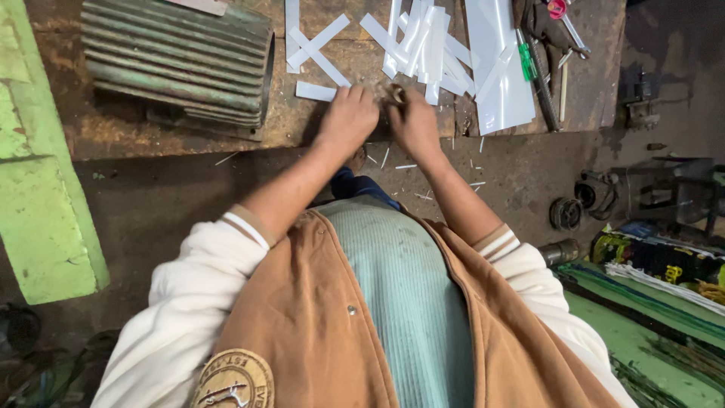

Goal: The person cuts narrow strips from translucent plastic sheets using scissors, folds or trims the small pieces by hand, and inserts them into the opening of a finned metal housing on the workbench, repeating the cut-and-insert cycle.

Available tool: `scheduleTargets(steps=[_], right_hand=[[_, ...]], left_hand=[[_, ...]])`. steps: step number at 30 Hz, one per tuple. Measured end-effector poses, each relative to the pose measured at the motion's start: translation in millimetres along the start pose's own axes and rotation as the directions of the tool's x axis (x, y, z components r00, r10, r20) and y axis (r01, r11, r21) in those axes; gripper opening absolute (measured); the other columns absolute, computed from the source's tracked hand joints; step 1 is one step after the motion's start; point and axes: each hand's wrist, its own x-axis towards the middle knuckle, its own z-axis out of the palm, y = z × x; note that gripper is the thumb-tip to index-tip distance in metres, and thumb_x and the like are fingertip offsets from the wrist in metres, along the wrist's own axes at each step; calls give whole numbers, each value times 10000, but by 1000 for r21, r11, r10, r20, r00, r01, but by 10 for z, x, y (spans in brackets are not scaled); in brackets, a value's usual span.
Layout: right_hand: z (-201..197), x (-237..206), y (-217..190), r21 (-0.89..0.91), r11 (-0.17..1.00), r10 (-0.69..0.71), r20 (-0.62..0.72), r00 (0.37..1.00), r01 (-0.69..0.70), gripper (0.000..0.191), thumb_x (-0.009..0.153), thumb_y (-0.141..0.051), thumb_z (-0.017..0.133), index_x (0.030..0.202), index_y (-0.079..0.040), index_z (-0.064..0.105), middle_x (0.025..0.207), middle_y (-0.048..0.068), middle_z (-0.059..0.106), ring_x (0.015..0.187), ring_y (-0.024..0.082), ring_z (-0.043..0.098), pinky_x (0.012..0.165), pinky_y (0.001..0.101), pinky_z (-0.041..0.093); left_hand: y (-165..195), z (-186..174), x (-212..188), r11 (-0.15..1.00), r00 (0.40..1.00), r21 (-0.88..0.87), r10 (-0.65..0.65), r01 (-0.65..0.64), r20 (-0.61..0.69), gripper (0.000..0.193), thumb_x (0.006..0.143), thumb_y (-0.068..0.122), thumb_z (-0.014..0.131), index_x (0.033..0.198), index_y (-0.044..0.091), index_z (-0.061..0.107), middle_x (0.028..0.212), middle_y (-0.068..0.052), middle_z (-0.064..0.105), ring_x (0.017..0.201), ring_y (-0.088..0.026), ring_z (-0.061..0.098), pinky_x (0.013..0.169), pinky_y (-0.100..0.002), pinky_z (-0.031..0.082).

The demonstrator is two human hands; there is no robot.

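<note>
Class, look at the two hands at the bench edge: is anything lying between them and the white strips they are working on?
Nothing visible. The left hand rests right beside a white strip, and the right hand pinches a small brownish piece beside the strip pile.

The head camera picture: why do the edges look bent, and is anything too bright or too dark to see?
In the head view, the wide lens bows the worn wooden bench and green board; the glossy white plastic strips glare nearly blank; the right corner sinks into shadow; the left hand and right hand hide a small brownish object.
</note>
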Motion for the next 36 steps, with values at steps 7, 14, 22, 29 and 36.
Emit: scheduleTargets(steps=[7,14,22,29,36], right_hand=[[201,-43,3,-160,984,-56,164,985,82,201,972,-216,656,1128,-89,653,1061,208,697,918,441,671,766,532,536],[163,318,208,-298,947,4,380,925,118,306,1022,-368,655,1167,-99,669,1028,213,710,899,434,682,775,526,540],[203,67,170,-272,951,-37,378,925,149,303,941,-304,680,1166,-100,679,1112,218,694,877,449,679,745,516,541],[212,122,129,-326,922,-138,223,965,208,224,970,-194,670,1160,-78,648,1077,185,684,965,430,667,831,512,531],[82,364,344,-93,991,-92,52,994,96,395,916,-184,737,1195,12,538,1072,253,605,1011,482,578,880,523,479]], left_hand=[[128,-3,-380,983,987,-137,-132,119,-88,351,876,172,600,1173,19,706,1249,-128,608,1256,-327,519,1052,-441,441],[184,71,-456,982,990,-135,-141,136,-29,506,946,160,555,1415,-26,589,1403,-150,546,1373,-358,468,1135,-434,406],[158,100,-530,984,992,-130,-123,121,-8,464,961,164,542,1387,-9,604,1407,-165,559,1402,-380,455,1139,-445,403],[139,45,-420,987,992,-106,-123,123,14,349,933,177,580,1242,56,688,1289,-123,587,1290,-339,520,1055,-438,458],[-8,68,-162,994,999,-97,47,-45,16,224,853,182,640,1068,173,700,1219,-56,610,1171,-301,565,820,-386,536]])
